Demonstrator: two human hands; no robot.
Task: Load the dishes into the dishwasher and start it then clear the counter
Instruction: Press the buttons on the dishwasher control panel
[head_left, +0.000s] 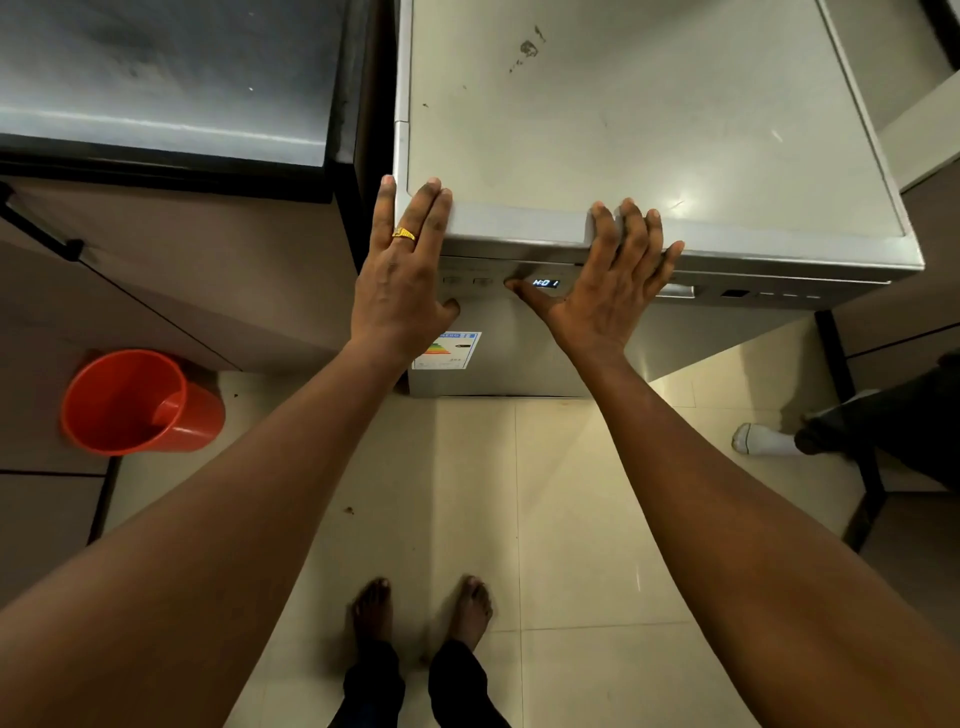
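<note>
The silver dishwasher (649, 130) stands in front of me with its door closed. A lit display (545, 283) glows on its control panel below the top edge. My left hand (402, 275), with a gold ring, lies flat with straight fingers on the top's front left corner, thumb on the panel. My right hand (608, 280) lies spread over the front edge near the middle, its thumb stretched left and touching the panel beside the display. No dishes are in view.
A dark counter (166, 78) over brown cabinets stands to the left. A red bucket (135, 402) sits on the tiled floor at the left. Another person's socked foot (763, 439) and dark trouser leg show at the right. My bare feet stand below.
</note>
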